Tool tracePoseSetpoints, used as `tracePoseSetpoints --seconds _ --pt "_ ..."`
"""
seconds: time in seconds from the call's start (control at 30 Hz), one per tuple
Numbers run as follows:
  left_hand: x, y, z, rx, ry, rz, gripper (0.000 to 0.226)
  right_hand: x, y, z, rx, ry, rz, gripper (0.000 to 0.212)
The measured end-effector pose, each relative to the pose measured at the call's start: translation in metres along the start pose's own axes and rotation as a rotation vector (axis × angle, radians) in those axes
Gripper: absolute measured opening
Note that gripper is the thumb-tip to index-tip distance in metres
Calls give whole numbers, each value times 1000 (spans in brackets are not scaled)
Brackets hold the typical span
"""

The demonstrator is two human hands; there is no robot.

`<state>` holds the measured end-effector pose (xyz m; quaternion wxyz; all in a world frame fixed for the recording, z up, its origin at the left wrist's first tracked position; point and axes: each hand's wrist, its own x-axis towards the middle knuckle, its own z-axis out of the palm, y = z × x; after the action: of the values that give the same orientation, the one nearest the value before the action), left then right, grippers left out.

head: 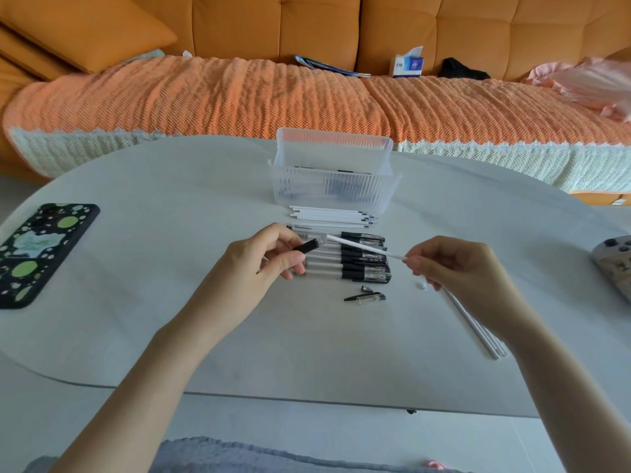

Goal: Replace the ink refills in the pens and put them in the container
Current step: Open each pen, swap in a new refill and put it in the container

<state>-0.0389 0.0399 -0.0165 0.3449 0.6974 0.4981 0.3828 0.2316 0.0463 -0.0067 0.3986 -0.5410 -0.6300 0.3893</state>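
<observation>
My left hand [263, 257] grips a pen barrel [309, 246] with a black grip, its open end pointing right. My right hand [454, 268] pinches the tip end of a white refill [362, 246] whose far end sits at the barrel's mouth. Behind them lies a row of several black-and-clear pens [362, 264]. Several white refills [334, 215] lie side by side in front of the clear ribbed container [333, 186], which holds a few pens. A pen cap [367, 297] and a small cone tip [368, 288] lie on the table below the row.
More white refills [478, 332] lie under my right wrist. A phone in a black dotted case [37, 254] lies at the left of the white table [170, 302]. A game controller [614, 264] sits at the right edge. An orange sofa [307, 35] stands behind.
</observation>
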Motion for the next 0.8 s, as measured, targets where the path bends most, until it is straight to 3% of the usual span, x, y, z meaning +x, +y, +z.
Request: tracePoseSetpoints --seconds 0.27,0.5,0.8 --pt "0 1 -1 15 7 13 6 2 1 0 -30 2 -9 8" --pt "-1 -8 -6 186 33 22 10 1 1 -2 -167 21 -40 11" --pt "-7 2 16 307 -63 103 18 -6 -13 29 -232 -50 -237 10"
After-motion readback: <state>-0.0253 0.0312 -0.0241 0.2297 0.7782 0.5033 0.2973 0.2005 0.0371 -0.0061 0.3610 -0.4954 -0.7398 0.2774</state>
